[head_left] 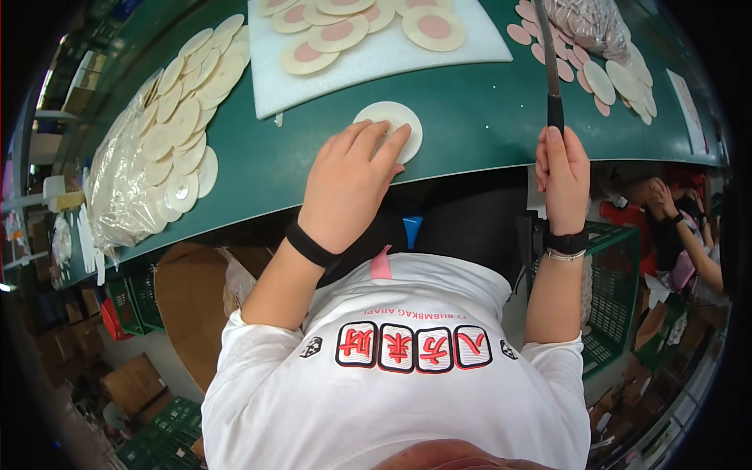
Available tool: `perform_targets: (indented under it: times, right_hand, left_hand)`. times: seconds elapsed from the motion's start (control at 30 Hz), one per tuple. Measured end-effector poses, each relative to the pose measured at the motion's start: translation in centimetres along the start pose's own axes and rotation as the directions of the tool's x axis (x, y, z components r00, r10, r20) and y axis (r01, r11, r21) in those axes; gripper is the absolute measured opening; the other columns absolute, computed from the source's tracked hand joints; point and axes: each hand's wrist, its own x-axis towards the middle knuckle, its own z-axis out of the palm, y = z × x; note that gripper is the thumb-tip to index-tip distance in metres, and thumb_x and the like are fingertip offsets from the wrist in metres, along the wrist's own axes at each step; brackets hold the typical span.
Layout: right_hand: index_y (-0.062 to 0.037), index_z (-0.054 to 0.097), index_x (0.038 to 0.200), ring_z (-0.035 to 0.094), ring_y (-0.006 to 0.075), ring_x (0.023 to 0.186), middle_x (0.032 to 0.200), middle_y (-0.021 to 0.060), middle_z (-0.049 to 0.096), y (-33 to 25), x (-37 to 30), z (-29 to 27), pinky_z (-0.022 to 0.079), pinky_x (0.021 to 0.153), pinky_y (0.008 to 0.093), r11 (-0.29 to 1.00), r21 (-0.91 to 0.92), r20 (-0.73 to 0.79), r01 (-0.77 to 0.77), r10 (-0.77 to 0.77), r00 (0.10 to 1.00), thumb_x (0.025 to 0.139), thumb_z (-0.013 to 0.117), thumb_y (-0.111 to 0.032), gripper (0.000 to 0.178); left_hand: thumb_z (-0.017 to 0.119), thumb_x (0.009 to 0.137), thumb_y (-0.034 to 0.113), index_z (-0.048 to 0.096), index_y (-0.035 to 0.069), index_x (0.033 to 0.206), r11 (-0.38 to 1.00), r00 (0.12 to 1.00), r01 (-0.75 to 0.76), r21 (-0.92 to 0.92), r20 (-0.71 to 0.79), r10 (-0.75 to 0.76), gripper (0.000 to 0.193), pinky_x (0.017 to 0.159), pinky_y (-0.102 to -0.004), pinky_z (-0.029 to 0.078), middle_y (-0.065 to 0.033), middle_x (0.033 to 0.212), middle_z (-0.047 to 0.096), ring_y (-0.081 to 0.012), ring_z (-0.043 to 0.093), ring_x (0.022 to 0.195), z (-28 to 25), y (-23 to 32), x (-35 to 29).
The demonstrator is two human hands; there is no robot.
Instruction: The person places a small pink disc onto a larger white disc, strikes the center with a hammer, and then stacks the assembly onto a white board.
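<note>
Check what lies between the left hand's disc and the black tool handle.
Head view: only green tabletop dotted with small white specks shows between the white disc and the black handle.

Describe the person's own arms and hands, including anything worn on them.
Loose white sleeves end near the elbows. The left hand and right hand are ungloved. A black wristband circles the left wrist; a second black band circles the right, with a thin, pale bracelet beside it.
</note>
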Motion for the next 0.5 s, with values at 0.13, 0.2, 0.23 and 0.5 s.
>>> perform_targets:
  times: [0.13,0.2,0.23,0.5]
  right_hand:
    - [-0.0050,0.057,0.101,0.034,0.0011,0.049,0.067,-0.0062,0.042,0.6,1.1,0.2,0.027,0.042,0.0185,0.997,0.061,0.003,-0.053,0.053,0.999,0.109,0.050,-0.028,0.026]
    - [-0.0056,0.057,0.100,0.035,0.0014,0.049,0.068,-0.0059,0.043,0.6,1.0,0.0,0.028,0.041,0.0187,0.992,0.087,0.005,-0.096,0.096,0.995,0.109,0.049,-0.029,0.026]
    - [-0.0059,0.057,0.100,0.035,0.0015,0.048,0.068,-0.0057,0.043,0.6,1.0,-0.1,0.029,0.040,0.0188,0.988,0.100,0.009,-0.117,0.117,0.993,0.109,0.049,-0.030,0.027]
    - [-0.0074,0.057,0.100,0.035,0.0018,0.047,0.068,-0.0055,0.044,0.3,1.5,-0.4,0.030,0.038,0.0192,0.979,0.083,0.019,-0.188,0.187,0.982,0.109,0.049,-0.033,0.029]
  left_hand:
    - [0.062,0.099,0.017,0.055,0.004,0.136,0.938,0.980,0.141,-0.318,-0.089,-0.177,0.040,0.098,-0.0417,0.050,-0.0143,0.137,0.059,-0.0294,0.061,0.118,-0.5,-0.6,-0.2]
    - [0.054,0.106,0.023,0.055,0.002,0.135,0.520,0.855,0.233,-0.822,-0.081,-0.512,0.036,0.097,-0.0426,0.053,-0.0138,0.136,0.060,-0.0292,0.062,0.119,-0.9,-1.3,-0.6]
    - [0.054,0.106,0.023,0.055,0.002,0.135,0.527,0.850,0.238,-0.816,-0.088,-0.520,0.036,0.097,-0.0426,0.053,-0.0138,0.136,0.060,-0.0292,0.062,0.119,-1.2,-1.6,-0.5]
    - [0.030,0.112,0.036,0.041,-0.005,0.144,-0.373,0.785,0.168,-0.913,0.353,-0.509,0.053,0.103,-0.0480,0.054,-0.0185,0.141,0.055,-0.0343,0.058,0.127,-2.3,-2.4,-0.2]
